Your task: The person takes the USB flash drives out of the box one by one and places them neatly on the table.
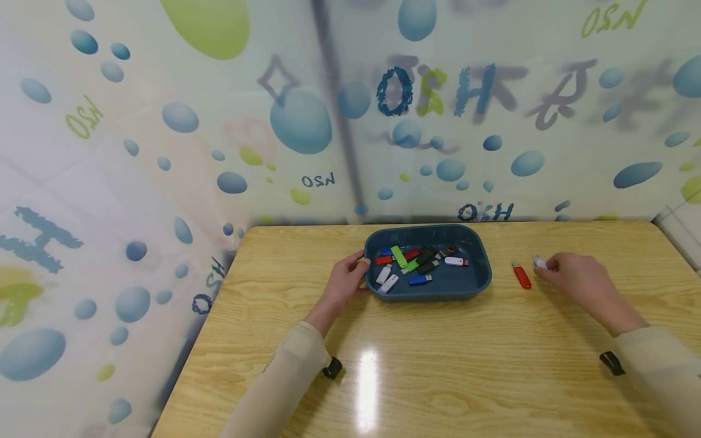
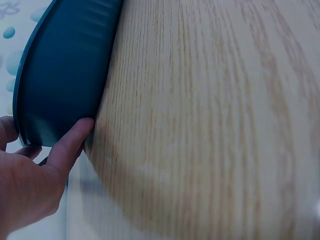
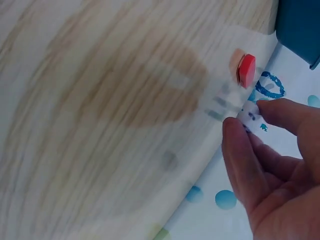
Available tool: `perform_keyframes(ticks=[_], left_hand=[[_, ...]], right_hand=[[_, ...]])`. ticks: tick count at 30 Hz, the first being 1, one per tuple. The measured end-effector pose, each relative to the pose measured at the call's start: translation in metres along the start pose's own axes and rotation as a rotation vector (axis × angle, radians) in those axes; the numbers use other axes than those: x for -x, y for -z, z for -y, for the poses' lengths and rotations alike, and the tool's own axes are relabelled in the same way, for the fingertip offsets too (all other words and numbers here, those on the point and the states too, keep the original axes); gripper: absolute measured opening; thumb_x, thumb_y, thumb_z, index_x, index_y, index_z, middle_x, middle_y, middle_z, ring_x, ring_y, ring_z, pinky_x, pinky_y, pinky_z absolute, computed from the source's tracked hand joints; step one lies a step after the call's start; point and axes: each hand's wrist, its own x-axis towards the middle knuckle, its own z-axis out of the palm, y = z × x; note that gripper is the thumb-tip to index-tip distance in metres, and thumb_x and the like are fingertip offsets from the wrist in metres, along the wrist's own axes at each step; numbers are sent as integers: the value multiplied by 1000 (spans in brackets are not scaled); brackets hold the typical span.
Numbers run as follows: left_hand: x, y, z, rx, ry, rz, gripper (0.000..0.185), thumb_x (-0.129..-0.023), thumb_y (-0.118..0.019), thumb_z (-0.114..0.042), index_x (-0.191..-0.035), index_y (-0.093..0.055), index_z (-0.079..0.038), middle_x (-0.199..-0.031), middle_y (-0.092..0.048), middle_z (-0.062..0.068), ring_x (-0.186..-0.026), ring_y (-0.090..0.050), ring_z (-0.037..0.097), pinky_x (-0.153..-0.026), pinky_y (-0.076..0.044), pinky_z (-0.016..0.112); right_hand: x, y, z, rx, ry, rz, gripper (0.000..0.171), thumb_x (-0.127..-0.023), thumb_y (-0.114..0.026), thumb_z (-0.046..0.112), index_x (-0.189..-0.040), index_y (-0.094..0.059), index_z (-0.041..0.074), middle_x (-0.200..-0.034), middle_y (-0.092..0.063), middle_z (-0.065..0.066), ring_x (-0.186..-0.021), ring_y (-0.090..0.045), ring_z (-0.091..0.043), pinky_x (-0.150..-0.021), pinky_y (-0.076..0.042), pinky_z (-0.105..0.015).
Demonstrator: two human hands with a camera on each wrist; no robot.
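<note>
A light wooden table [image 1: 438, 365] stands in the corner, glare from overhead light on its top. Behind it hang plastic curtain walls [image 1: 164, 152] printed with blue and green bubbles.

White USB stick [image 1: 539, 262] pinched in right hand [image 1: 575, 277], seemingly touching table beside red stick [image 1: 522, 276].

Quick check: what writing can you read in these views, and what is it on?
"OSH": blue print on the wall sheet, mirrored.
"OSN": small dark print on the same sheet, mirrored.
Big letters higher up: too blurred to read.
Flash drives in the blue tray: no legible marks.
White drive pinched by the right hand: none legible.
</note>
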Motion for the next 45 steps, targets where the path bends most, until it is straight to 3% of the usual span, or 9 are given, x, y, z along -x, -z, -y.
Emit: perform_keyframes(ticks=[4, 8, 29, 38, 41, 43, 45], left_hand=[[-1, 1, 1, -1, 3, 1, 49, -108, -56, -24, -155, -49, -11, -139, -60, 20, -114, -66, 30, -79, -63, 47], [-1, 1, 1, -3, 8, 0, 49, -108, -56, -24, -155, -50, -12, -139, -60, 20, -114, -66, 30, -80, -63, 47], [-1, 2, 0, -8, 17, 22, 52, -109, -55, -28, -157, -46, -12, -146, -55, 22, -123, -62, 37, -86, -61, 51], [0, 1, -2, -13, 25, 25, 52, -110, -54, -28, -158, -44, -11, -148, -53, 22, -126, -61, 37, -87, -60, 52], [0, 1, -2, -8, 28, 30, 52, -110, -52, -26, -159, -43, -9, -149, -52, 23, -127, -60, 39, -88, -59, 53], [0, 2, -3, -6, 29, 35, 53, -110, -52, -26, -159, -42, -8, -150, -51, 24, -128, -59, 40, -89, -59, 54], [0, 2, -2, -5, 28, 39, 53, -110, -52, -26, -159, -41, -8, -150, -51, 24, -128, -59, 40, -89, -59, 54]], right_hand=[[2, -3, 2, -10, -6, 29, 40, -103, -60, 27, -67, -59, 8, -59, -41, 3, -57, -38, -17, -55, -26, -31], [3, -6, 4, 5, -3, 32, 47, -104, -57, 27, -60, -51, 13, -56, -36, 5, -56, -34, -16, -55, -24, -31], [3, -11, 6, 61, 21, -10, 45, -100, -59, 21, -58, -51, 11, -55, -36, 3, -52, -35, -15, -52, -25, -29], [1, -12, 6, 53, -4, -8, 47, -100, -57, 26, -56, -49, 12, -56, -35, 3, -53, -34, -16, -53, -24, -30], [1, -10, 6, 40, -33, -10, 44, -101, -56, 30, -72, -60, -3, -65, -50, -13, -60, -48, -27, -53, -38, -37], [2, -9, 6, 40, -57, -16, 48, -101, -55, 32, -96, -62, -15, -87, -58, -31, -73, -56, -41, -60, -48, -50], [4, -8, 7, 50, -64, -34, 59, -101, -57, 35, -122, -54, -20, -114, -52, -43, -89, -57, -53, -69, -50, -62]])
